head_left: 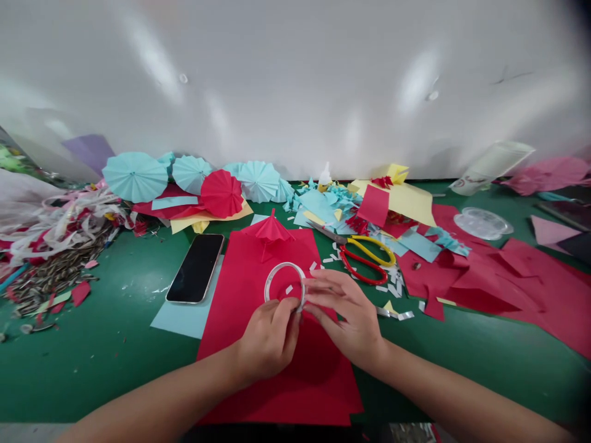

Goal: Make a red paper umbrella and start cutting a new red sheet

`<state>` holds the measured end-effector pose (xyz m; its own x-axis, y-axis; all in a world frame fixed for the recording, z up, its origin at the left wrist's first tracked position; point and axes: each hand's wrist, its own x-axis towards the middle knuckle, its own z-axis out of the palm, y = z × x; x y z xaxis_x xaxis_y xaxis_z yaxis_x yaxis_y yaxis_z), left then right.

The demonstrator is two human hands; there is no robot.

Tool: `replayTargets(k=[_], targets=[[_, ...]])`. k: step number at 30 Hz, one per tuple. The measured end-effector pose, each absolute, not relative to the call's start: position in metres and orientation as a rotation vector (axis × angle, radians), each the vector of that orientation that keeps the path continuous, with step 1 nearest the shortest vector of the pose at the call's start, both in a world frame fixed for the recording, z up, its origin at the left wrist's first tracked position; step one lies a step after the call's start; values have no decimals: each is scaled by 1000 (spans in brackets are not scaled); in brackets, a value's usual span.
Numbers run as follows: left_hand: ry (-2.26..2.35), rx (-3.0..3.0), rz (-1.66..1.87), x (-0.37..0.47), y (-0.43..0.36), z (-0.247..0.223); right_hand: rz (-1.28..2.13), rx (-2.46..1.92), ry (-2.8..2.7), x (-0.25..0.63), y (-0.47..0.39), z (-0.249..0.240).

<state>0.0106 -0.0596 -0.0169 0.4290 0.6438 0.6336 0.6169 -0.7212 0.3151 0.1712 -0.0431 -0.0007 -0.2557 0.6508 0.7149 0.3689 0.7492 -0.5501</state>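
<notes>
A narrow white roll of tape (267, 284) is held upright above a stack of red paper (231, 307). My left hand (270, 338) is closed on the lower edge of the roll in a pinch. My right hand (346, 317) has its thumb and fingertips drawn together at the roll's right edge; the exact contact is partly hidden. Just behind the roll, a small red paper umbrella (270, 229) stands on the red sheets. Small white strips (394, 286) lie scattered to the right of the roll.
Red-and-yellow-handled scissors (364, 255) lie right of the red paper, and a phone (196, 269) lies left of it. Pleated blue paper discs (135, 177) line the back wall. Ribbons (69, 221) are heaped at left; red sheets (498, 289) spread at right. A cup (492, 166) leans behind.
</notes>
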Motion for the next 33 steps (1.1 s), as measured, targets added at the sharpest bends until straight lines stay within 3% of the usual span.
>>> replayTargets(k=[8, 15, 23, 33], targets=[[1131, 2776, 1184, 11, -56, -16, 291, -877, -1903, 172, -40, 2], [1209, 2558, 1102, 11, -55, -19, 232, -829, -1954, 175, -41, 6], [1166, 2513, 1042, 9, -54, -16, -158, -861, -2089, 178, -38, 1], [1213, 2475, 952, 9, -55, -14, -187, -895, -1944, 176, -40, -8]])
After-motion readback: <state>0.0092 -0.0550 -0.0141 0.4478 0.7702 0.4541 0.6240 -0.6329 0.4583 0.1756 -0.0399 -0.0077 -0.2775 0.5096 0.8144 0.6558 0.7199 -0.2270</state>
